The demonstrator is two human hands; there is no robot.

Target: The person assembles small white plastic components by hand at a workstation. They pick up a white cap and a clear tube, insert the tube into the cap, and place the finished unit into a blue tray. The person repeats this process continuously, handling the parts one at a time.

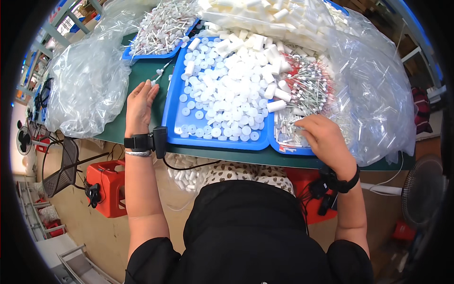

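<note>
My left hand (140, 103) is over the green table's left part, thumb and fingertips pinched on the lower end of a thin rod with pale pieces (160, 74). The rod points up and to the right. My right hand (326, 142) reaches over the front of the right blue tray (297, 150), thumb and forefinger drawn together just above small clear and metal parts (286, 128). Whatever lies between those fingers is too small to make out. Left of it, a larger blue tray (171, 113) is heaped with translucent white discs (227, 106) and white foam cylinders (276, 105).
Thin metal pins with red ends (312, 87) pile up behind my right hand. A third blue tray (137, 56) of assembled rods stands far left. Clear plastic bags (85, 85) flank the trays. Red stools (106, 189) and a fan (423, 189) stand beyond the table.
</note>
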